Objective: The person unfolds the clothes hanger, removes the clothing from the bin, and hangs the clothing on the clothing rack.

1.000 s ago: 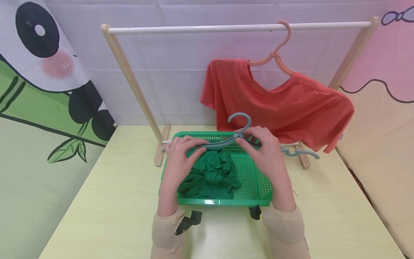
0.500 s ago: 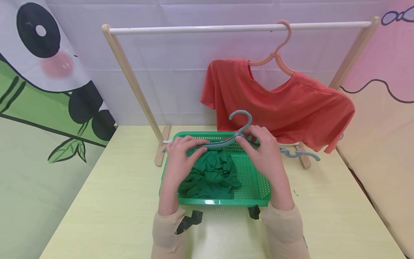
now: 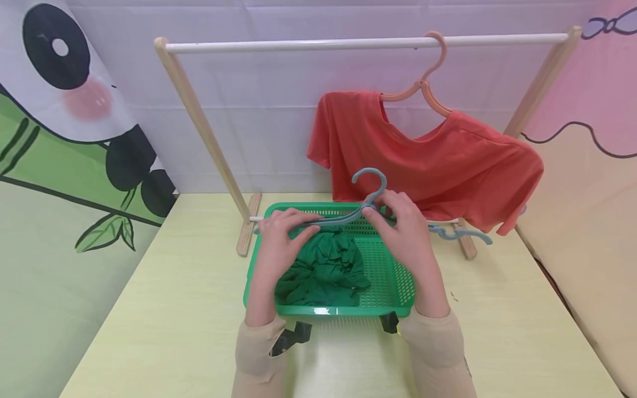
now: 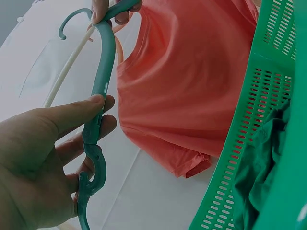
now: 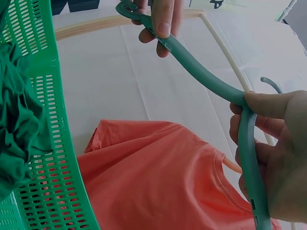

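A blue-green plastic clothes hanger [image 3: 343,221] is held level above the basket, its hook pointing up. My left hand [image 3: 278,240] pinches its left arm between thumb and fingers; the left wrist view shows the hanger [image 4: 103,67] and that hand [image 4: 43,158] close up. At the centre joint below the hook, my right hand [image 3: 405,229] pinches the hanger with thumb and fingers. Its right arm sticks out beyond that hand. Under both hands lies a crumpled dark green cloth garment [image 3: 325,271] in the green basket [image 3: 343,311].
A coral red T-shirt [image 3: 423,160] hangs on a pink hanger [image 3: 437,66] from the white bar [image 3: 298,45] of a wooden rack, right of centre. The rack's left post [image 3: 204,127] stands behind the basket on the pale table [image 3: 164,309].
The hanger's hook has risen slightly. My right hand has shifted a little up and left, still gripping the joint; the left hand has barely moved.
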The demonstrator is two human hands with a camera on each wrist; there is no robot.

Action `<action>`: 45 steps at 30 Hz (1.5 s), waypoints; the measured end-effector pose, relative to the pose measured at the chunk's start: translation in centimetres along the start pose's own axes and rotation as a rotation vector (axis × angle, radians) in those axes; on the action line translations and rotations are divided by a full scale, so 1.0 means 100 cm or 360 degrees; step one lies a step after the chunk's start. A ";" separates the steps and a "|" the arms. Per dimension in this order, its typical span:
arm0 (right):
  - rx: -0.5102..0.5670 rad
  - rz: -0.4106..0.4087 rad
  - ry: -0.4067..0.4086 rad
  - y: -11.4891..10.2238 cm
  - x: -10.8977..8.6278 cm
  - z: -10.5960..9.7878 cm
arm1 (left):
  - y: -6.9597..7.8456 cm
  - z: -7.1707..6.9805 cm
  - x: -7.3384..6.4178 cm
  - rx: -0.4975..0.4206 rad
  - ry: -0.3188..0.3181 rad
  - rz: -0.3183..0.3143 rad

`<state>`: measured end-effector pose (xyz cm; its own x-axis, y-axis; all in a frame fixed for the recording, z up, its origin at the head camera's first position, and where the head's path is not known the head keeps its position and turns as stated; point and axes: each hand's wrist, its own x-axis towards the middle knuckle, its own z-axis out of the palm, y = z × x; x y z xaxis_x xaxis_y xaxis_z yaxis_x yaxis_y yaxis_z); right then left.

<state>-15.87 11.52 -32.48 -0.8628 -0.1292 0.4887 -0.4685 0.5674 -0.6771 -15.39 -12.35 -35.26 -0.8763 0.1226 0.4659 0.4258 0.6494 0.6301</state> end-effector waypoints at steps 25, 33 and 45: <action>0.0171 0.0142 0.0014 0.021 0.011 -0.013 | 0.028 -0.016 0.014 0.0001 -0.0157 0.0444; 0.0202 0.0101 0.0082 0.020 0.013 -0.026 | 0.042 -0.013 0.012 0.0283 -0.0994 0.0520; 0.0221 0.0050 0.0179 0.018 0.014 -0.030 | -0.013 0.035 0.040 0.0458 -0.2014 0.0413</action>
<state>-17.35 14.81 -31.39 -0.8545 -0.0165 0.5192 -0.4699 0.4507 -0.7590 -20.28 -10.09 -36.41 -0.4480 0.7758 -0.4443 0.6866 0.6168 0.3848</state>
